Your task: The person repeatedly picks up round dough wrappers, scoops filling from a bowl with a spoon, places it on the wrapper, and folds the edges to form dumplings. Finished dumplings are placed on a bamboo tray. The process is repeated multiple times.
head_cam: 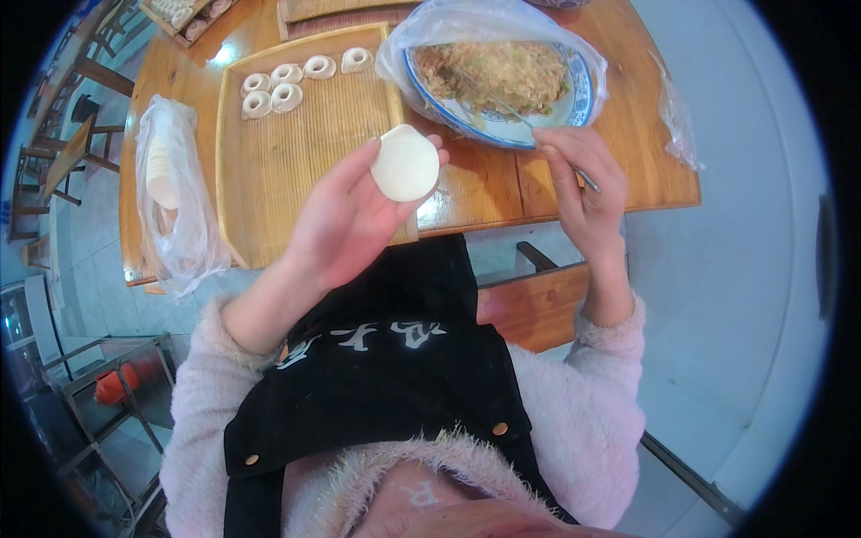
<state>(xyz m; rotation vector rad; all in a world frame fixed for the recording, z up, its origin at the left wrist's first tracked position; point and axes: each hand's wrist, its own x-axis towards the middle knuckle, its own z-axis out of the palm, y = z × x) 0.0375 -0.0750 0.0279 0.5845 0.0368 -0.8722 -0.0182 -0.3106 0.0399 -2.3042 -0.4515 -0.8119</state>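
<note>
A round dough wrapper [405, 163] lies across the fingers of my left hand [356, 208], its thumb at the wrapper's edge. My right hand [588, 181] grips a thin metal utensil [586, 179], whose far end reaches into minced filling [501, 74]. That filling sits in a blue-and-white oval dish [580, 111] partly wrapped in clear plastic. Left of it, a wooden tray with a slatted bamboo base [323, 168] holds several folded dumplings [287, 97] near its far side. A stack of wrappers [160, 168] lies in a clear plastic bag [181, 249] at the tray's left.
All this stands on a varnished wooden table [646, 134]. Another tray with dumplings [181, 17] is at the far left corner, and part of a further wooden tray [336, 10] shows at the top. A plastic bag [676, 121] hangs by the right edge. A wooden bench [531, 302] stands below the near edge.
</note>
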